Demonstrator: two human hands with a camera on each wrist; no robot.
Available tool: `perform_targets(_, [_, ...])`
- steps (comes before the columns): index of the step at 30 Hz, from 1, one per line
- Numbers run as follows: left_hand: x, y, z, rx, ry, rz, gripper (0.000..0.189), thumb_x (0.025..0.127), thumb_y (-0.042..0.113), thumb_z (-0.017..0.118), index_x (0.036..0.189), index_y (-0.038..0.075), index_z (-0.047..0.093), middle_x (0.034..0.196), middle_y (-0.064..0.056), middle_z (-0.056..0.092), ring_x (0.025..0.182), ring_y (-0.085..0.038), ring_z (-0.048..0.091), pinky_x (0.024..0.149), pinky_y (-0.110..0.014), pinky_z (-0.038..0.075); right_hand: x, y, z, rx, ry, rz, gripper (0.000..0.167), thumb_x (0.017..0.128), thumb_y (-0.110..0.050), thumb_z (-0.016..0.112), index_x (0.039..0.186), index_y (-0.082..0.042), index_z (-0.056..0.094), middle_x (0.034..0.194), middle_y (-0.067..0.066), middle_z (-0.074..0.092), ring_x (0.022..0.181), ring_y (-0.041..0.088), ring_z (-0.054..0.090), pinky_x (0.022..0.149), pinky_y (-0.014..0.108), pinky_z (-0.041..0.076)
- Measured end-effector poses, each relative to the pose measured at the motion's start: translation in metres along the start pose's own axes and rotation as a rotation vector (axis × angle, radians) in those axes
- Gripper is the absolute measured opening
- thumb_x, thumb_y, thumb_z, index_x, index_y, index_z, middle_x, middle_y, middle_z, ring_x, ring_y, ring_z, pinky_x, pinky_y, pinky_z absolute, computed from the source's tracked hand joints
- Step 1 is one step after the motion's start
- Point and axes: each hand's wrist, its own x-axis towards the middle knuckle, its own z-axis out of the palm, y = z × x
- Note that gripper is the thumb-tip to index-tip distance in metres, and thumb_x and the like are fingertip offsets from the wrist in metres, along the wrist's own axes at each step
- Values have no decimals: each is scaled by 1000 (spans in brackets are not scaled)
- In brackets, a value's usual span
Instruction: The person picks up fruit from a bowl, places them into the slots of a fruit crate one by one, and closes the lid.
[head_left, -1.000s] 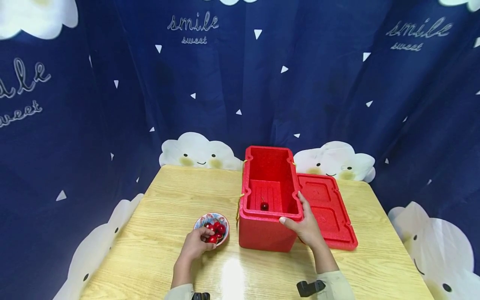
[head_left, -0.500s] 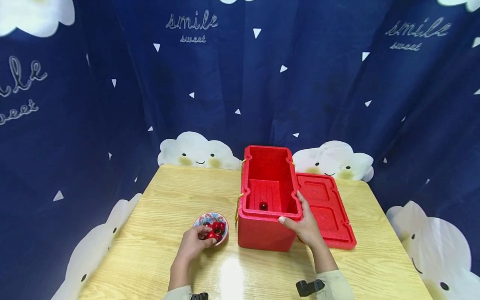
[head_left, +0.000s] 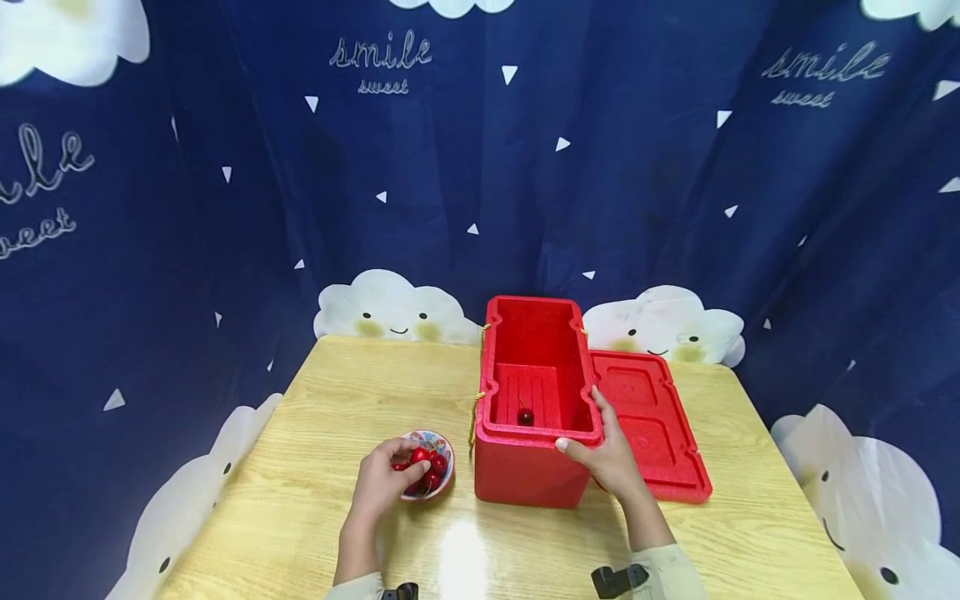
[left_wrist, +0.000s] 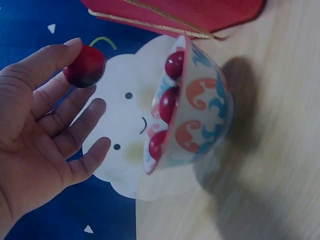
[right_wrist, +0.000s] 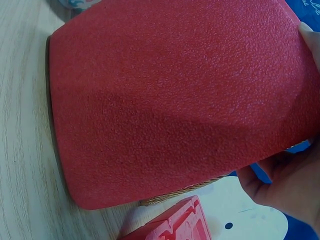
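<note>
Our left hand (head_left: 381, 482) pinches one cherry (left_wrist: 85, 67) above the bowl (left_wrist: 204, 107); our right hand (head_left: 613, 457) grips the red box (head_left: 528, 477).

Glossy red cherries (left_wrist: 169, 104), white bowl (left_wrist: 202, 110) with orange and blue swirls, plain red box (head_left: 531, 471), gold cord (right_wrist: 185, 191)

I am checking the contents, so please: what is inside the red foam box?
In the red foam box, one stemmed cherry lies on the floor; the near wall hides the floor right behind it.
</note>
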Motion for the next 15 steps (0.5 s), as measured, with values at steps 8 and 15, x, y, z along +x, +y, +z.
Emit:
perform_targets(8, [6,22,2,-94,103,50,26,73,13,79,97,8,68,85,1,63,83,-18,58,75,-39,44,0,0,1,18,1,-36,97,76,-11,76,149,-18,13,143,15,31,121,35,41,86,27,44])
perform_targets(15, [12,39,7,-203,105,93,26,75,18,79,96,8,69,86,-1,64,81,-18,58,77,-45,43,-1,-2,1,18,1,2,99,76,-12,77,149,-19,11,144,13,28,123,33,38,85,29,45])
